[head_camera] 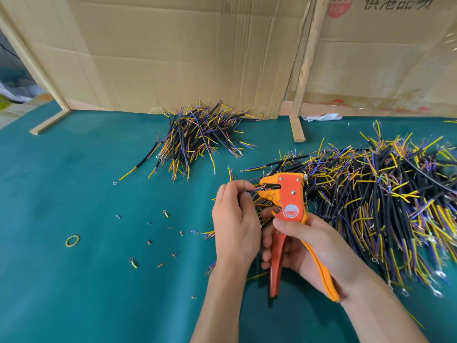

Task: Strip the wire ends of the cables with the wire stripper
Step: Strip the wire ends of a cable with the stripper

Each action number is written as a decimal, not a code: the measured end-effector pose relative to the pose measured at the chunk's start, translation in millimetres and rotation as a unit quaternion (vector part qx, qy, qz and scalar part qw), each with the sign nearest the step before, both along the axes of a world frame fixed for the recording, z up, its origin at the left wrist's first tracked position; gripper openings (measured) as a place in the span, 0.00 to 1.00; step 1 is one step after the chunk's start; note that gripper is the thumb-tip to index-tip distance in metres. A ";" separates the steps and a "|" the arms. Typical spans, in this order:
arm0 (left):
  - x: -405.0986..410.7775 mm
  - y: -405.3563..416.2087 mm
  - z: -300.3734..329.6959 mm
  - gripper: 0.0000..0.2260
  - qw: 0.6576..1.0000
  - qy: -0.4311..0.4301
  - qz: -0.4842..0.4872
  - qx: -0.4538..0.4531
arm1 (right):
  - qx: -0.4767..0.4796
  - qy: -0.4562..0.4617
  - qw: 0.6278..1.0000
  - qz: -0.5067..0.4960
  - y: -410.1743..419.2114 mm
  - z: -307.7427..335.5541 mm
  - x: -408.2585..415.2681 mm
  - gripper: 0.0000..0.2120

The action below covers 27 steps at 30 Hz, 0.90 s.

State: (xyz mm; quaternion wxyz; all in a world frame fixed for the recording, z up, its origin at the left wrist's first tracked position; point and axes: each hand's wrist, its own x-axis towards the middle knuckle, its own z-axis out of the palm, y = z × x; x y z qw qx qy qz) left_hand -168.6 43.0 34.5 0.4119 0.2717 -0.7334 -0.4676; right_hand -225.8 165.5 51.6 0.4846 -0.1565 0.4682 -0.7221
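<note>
The left hand is pinching a cable end between thumb and fingertips and feeding it into the mouth of the wire stripper, while the right hand is wrapping around the tool's orange handles, fingers curled on the lower one and thumb lying over the body. The handles are standing apart, so the squeeze looks not yet made. All this is happening toward the counter's near right, just beside the big heap of cables that is spreading to the right edge.

The cable is looking light and limp — a short black jacket with thin yellow and blue cores splaying out, easy to bend and liable to slip sideways out of the jaws. Pinching it close to the end, as the fingers are doing, seems the sound place to hold, since anything further back would let the tip wander. The stripper is rigid and is probably needing a firm, even squeeze.

No container is showing on the counter — the cables are lying loose. A smaller pile is sitting toward the far edge against the cardboard wall, and snipped scraps and a yellow rubber band are scattered to the left.
</note>
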 end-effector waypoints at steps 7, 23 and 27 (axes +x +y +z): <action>2.8 -5.3 -0.3 0.05 0.997 0.046 -0.021 0.055 | -0.075 -0.041 0.994 -0.070 7.8 -4.1 -17.1 0.30; 13.2 -17.3 7.6 0.02 0.937 0.103 -0.190 0.274 | -0.073 -0.003 0.994 0.075 20.1 -0.6 -22.4 0.24; 9.8 -16.5 1.8 0.06 0.955 0.120 -0.119 0.242 | -0.087 -0.002 0.996 0.019 23.4 -2.2 -26.7 0.23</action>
